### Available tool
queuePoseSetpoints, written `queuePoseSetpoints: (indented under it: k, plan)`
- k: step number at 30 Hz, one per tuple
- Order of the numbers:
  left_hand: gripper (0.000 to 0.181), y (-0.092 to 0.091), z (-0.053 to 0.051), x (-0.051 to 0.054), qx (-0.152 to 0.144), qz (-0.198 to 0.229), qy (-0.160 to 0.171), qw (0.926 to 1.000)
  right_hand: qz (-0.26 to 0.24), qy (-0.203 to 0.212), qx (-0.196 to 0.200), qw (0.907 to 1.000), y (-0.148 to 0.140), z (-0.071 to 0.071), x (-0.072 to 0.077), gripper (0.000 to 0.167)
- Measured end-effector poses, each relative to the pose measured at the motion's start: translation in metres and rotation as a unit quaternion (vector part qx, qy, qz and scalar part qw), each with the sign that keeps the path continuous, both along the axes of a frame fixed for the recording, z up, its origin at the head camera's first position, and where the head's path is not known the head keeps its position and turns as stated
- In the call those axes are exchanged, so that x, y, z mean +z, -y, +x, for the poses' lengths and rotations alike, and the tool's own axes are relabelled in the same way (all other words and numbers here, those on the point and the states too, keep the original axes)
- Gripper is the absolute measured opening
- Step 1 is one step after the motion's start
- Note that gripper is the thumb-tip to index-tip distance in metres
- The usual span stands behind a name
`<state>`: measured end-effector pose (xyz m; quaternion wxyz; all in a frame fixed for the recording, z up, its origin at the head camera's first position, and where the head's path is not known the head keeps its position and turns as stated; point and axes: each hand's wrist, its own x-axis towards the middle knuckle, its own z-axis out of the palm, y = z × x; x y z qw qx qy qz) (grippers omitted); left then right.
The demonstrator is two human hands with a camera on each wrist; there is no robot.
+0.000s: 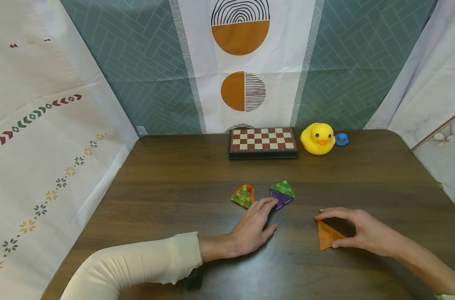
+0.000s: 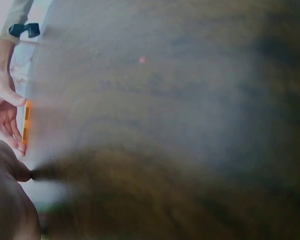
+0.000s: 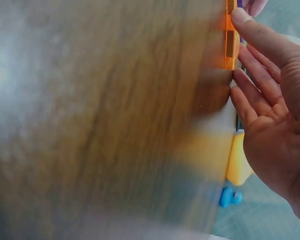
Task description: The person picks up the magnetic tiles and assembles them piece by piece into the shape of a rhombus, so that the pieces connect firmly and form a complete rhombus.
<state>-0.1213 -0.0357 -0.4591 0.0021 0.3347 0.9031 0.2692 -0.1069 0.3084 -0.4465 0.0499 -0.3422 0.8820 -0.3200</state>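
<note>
My right hand [image 1: 366, 231] pinches an orange translucent triangular tile [image 1: 327, 236] between thumb and forefinger, low over the table. In the right wrist view the orange tile [image 3: 231, 35] shows edge-on beside the thumb. My left hand [image 1: 251, 229] lies with its fingers stretched out, fingertips on the edge of a purple triangular tile [image 1: 282, 199]. A green triangular tile [image 1: 283, 188] meets the purple one along a side. Left of these, a yellow-green triangular tile [image 1: 242, 198] lies against an orange tile [image 1: 249, 191], the left fingers close to its lower corner.
On the brown wooden table [image 1: 167, 183], a chessboard box [image 1: 263, 143] stands at the back edge. To its right are a large yellow rubber duck [image 1: 318, 139] and a small blue duck [image 1: 341, 139]. Patterned cloths [image 1: 148, 62] hang behind and at both sides.
</note>
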Motion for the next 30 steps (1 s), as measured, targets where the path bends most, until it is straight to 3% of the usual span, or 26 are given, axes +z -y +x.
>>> queuePoseSetpoints:
  k: [4,12,19,30]
  plan:
    - [0.064,0.0,0.0,0.0,0.0,0.002,-0.001,1.0,-0.011,-0.01,-0.004,0.9999,0.002,0.0,-0.001,0.063]
    - [0.064,0.0,0.0,-0.001,-0.002,0.002,-0.005,1.0,-0.058,0.02,0.004,0.9981,0.006,0.001,0.0,0.062]
    - [0.064,0.001,-0.001,-0.001,-0.001,-0.002,-0.006,1.0,-0.106,0.0,0.022,0.9941,0.014,-0.001,-0.001,0.064]
    - [0.065,0.0,-0.001,0.0,0.001,-0.002,-0.007,1.0,-0.055,0.006,-0.013,0.9984,0.019,-0.004,0.007,0.07]
